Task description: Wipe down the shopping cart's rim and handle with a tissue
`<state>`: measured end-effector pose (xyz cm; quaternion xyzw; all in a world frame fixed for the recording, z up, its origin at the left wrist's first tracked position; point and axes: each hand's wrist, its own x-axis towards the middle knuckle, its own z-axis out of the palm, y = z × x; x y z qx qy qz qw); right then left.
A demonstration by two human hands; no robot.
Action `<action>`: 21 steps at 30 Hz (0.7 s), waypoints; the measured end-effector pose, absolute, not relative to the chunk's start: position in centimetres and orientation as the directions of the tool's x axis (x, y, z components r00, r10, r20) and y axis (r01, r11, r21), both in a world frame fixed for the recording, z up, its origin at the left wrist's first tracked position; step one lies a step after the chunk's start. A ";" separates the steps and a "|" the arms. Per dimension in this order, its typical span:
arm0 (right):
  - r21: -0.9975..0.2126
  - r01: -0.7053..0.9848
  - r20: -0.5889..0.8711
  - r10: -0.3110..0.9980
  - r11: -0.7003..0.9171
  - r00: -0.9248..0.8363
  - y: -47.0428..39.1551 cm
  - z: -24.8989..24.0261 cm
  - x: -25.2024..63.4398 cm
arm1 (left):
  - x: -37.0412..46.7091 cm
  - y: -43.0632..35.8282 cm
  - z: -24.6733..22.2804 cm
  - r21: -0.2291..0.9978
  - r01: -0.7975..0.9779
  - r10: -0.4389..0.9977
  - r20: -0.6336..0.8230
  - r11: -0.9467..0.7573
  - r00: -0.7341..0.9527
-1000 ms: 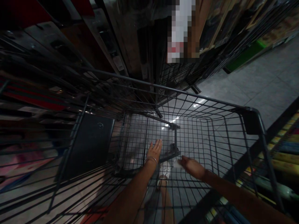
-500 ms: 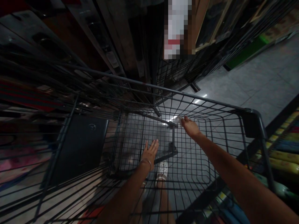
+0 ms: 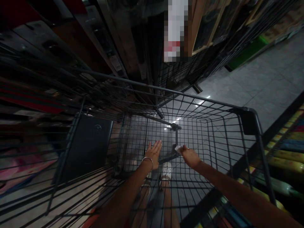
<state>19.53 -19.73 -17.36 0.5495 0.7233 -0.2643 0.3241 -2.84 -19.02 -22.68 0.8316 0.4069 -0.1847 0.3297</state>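
Observation:
A dark wire shopping cart fills the middle of the view, its basket mesh seen from above. My left hand, with a bracelet at the wrist, reaches over the basket, fingers stretched out and holding nothing. Whether it touches the mesh I cannot tell. Just to its right, my right hand is closed on a small whitish crumpled piece, perhaps paper or a wipe. A black panel with a round logo stands at the cart's left end.
Dark shelves with boxed goods line the far side. A shelf of bottles lies at the lower right. Grey tiled floor runs toward a green-edged display. White perforated shoes show below the cart.
My right hand has come down and slightly nearer to my left, still closed on the whitish piece. My left hand has hardly moved, and the view has shifted slightly.

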 end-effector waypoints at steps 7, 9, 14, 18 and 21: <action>-0.182 0.946 -0.657 0.682 0.269 -0.321 -18.0 -16.6 17.8 | -5.2 -17.8 -22.4 0.404 0.849 0.694 -0.501 -0.342 0.518; -0.135 0.971 -0.589 0.772 0.199 -0.239 -14.9 -17.0 16.8 | -6.0 -17.5 -22.7 0.360 0.889 0.750 -0.495 -0.282 0.439; -0.066 0.997 -0.481 0.875 0.032 -0.060 -8.5 -19.3 13.6 | -7.9 -16.7 -23.3 0.266 0.945 0.798 -0.518 -0.191 0.307; -0.125 0.990 -0.504 0.856 0.063 -0.118 -9.3 -20.7 10.5 | -8.4 -16.6 -23.5 0.244 0.951 0.774 -0.558 -0.192 0.300; -0.230 0.956 -0.554 0.783 0.182 -0.283 -12.7 -20.8 9.1 | -8.3 -16.7 -23.4 0.236 0.953 0.756 -0.584 -0.190 0.296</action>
